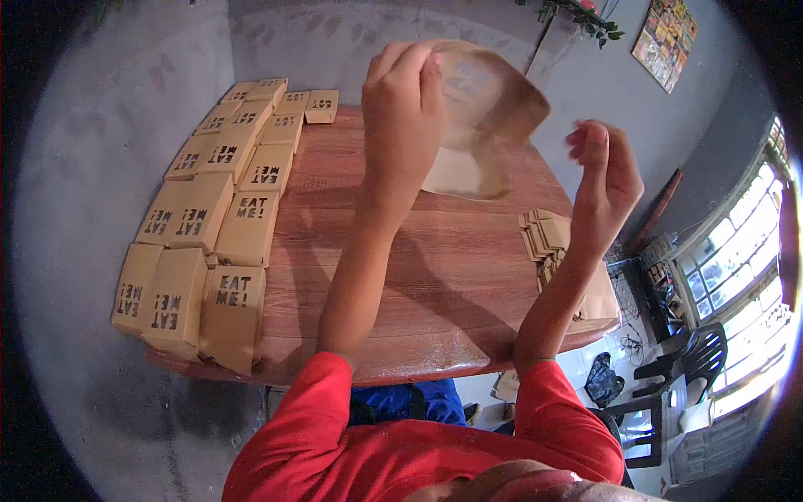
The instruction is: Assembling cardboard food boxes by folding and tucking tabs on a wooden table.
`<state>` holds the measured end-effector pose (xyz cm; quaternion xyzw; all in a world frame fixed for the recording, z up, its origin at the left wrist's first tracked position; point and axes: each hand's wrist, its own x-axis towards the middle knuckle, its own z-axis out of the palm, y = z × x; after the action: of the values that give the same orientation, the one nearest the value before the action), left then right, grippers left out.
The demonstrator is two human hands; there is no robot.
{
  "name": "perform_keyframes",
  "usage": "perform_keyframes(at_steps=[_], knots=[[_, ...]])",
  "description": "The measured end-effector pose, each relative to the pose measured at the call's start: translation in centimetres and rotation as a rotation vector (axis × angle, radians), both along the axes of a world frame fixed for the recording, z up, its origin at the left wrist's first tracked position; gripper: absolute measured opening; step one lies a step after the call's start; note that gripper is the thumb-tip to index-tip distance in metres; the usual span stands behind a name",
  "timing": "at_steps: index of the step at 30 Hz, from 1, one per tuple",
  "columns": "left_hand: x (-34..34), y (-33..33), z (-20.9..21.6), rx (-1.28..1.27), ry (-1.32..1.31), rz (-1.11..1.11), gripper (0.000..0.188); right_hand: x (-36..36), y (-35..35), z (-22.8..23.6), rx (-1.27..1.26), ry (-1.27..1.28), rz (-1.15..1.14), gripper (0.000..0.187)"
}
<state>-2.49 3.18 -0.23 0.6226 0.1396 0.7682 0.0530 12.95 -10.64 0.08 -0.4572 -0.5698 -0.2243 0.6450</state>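
Note:
My left hand (406, 96) is raised over the far part of the table, its fingers closed on the edge of a brown cardboard box (493, 92). The box is tilted in the air, blurred by motion, with its lid flap (464, 171) hanging lower; dark print shows faintly on it. Off to the right, my right hand (609, 180) is lifted apart from the box. Its fingers are loosely bent, slightly smeared, and nothing shows in them.
Folded boxes (247, 217) with black lettering stand in rows, some stacked, along the left of the wooden table (401, 276). Flat cardboard pieces (548, 234) lie in a pile at the right edge. Walls rise behind and left; a black plastic chair (698, 356) stands right.

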Motion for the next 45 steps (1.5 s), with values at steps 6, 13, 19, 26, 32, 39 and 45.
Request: perform_keyframes(at_steps=[6,13,19,26,32,39,45], knots=[[-0.5,-1.6,0.8,0.183,0.114,-0.032,0.024,-3.9,3.4,-0.7,-0.177,0.449,0.673,0.069],[-2.4,-1.8,1.3,0.375,0.266,-0.101,0.029,-5.4,6.8,1.2,-0.189,0.542,0.750,0.037],[-4.1,-1.3,1.1,-0.192,0.056,-0.243,0.020,-6.7,10.3,0.6,-0.185,0.522,0.895,0.012],[-5.6,-1.2,1.3,-0.326,-0.069,-0.339,0.032,-8.2,13.1,-0.4,-0.153,0.499,1.024,0.013],[-4.8,-1.0,1.1,-0.262,-0.003,-0.347,0.037,-7.9,12.7,-0.2,-0.176,0.616,1.066,0.026],[-4.5,-0.9,1.2,-0.195,-0.033,-0.202,0.035,-8.1,11.7,-0.2,-0.072,0.566,0.880,0.021],[-4.2,-1.6,1.2,-0.181,-0.053,-0.217,0.035,-8.2,10.7,-0.8,-0.043,0.413,0.750,0.020]])
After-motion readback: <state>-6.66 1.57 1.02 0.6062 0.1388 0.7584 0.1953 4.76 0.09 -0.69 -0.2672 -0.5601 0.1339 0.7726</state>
